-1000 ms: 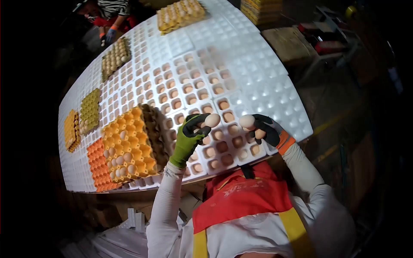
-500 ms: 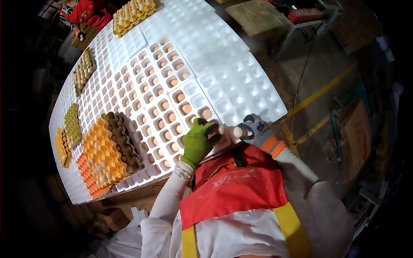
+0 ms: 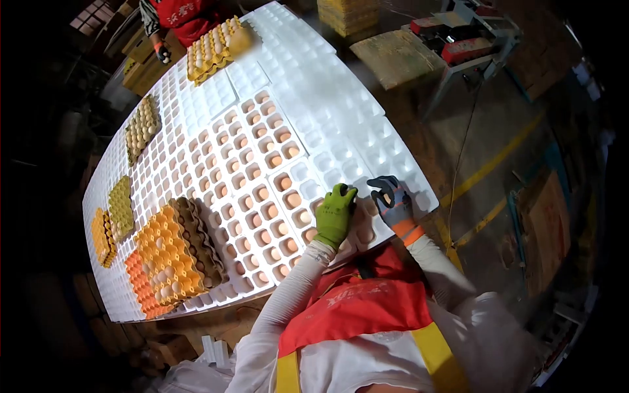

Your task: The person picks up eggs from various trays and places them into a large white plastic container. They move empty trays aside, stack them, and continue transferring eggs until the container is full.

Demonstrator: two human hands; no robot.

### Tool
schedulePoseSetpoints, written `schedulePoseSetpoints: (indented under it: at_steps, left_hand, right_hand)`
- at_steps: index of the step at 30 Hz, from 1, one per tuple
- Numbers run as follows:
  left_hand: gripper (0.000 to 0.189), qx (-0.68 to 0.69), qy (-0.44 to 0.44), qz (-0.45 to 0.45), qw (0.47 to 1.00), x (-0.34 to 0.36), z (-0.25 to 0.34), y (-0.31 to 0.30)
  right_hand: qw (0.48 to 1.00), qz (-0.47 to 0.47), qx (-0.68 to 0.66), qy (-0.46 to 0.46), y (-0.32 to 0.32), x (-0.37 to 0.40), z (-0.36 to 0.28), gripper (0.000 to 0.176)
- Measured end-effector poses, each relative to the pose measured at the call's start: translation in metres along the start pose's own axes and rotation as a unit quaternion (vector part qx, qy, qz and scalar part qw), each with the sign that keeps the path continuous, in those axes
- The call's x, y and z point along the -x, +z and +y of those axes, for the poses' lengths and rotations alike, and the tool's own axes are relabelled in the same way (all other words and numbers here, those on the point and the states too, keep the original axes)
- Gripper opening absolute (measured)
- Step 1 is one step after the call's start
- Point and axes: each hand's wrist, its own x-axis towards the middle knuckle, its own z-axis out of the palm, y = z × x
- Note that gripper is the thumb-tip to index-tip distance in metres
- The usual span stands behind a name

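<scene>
My left hand [image 3: 337,215], in a green glove with dark fingertips, is over the white foam trays [image 3: 327,164] near the table's front edge. Its fingers curl inward; whether they hold an egg is hidden. To its right, my right hand [image 3: 392,203], in a grey glove with an orange cuff, is above pale cells, its thumb and fingers curved apart with nothing visible between them. Brown eggs [image 3: 283,183] sit in the cells left of my hands. A paler egg [image 3: 305,217] lies in a cell beside my left wrist.
Stacked yellow egg trays [image 3: 171,252] stand at the left front, with an orange tray [image 3: 139,283] beside them. Another egg-filled yellow stack [image 3: 211,52] is at the far end. A person in a red apron [image 3: 187,19] stands there. A metal-framed machine [image 3: 468,49] is beyond the right edge.
Both hands have moved farther over the trays. The eggs seen between and at my hands earlier are no longer visible there. The camera view has shifted.
</scene>
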Motion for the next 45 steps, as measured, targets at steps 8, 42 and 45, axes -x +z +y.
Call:
schedulePoseSetpoints:
  at_steps: [8,42,45]
  left_hand:
    - [0.031,-0.008,0.014,0.002,1.0,-0.004,-0.016,-0.001]
    - [0.03,-0.034,-0.229,0.42,0.878,0.305,-0.281,-0.344]
    - [0.029,-0.083,-0.317,0.43,0.841,0.371,-0.331,-0.378]
  right_hand:
    - [0.999,-0.001,-0.029,-0.042,0.046,-0.009,0.063,0.044]
    - [0.939,-0.263,0.084,-0.207,0.297,-0.03,-0.265,0.066]
    - [0.937,-0.238,0.018,-0.256,0.352,-0.012,-0.339,0.063]
